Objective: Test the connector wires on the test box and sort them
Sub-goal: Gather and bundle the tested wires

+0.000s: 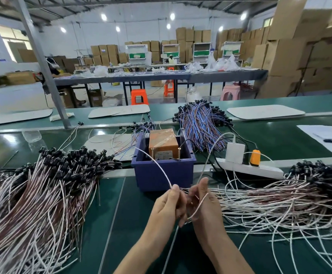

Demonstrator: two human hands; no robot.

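Two slips look likely from here. The pale connector wire (157, 165) that arcs from the left hand (168, 206) up to the left brass post (152, 149) of the orange test box (162, 145) looks long and springy, so its tip could slide off the post and spoil the reading. The right brass post (179, 148) stands close by, and a stray end bridging both might confuse the check. The other slip is in the sorting. The left heap (48, 175) of wires with black connectors lies toward the left edge of the worktop (111, 224). The looser right heap (279, 196) spreads toward the right edge with its strands reaching up to the hands, so a tested wire could snag there, drag others along, or land on the wrong side.

The test box sits inside a blue bin (161, 175) at the middle of the worktop, just beyond the hands. Both forearms come in from the near edge and the hands meet, knuckles nearly touching. The left hand pinches the connector wire between thumb and fingertips. The right hand (203, 206) has its fingers curled round a second strand (198, 206) that loops across it, forefinger raised. Whether this strand is the other lead of the same wire I cannot tell.
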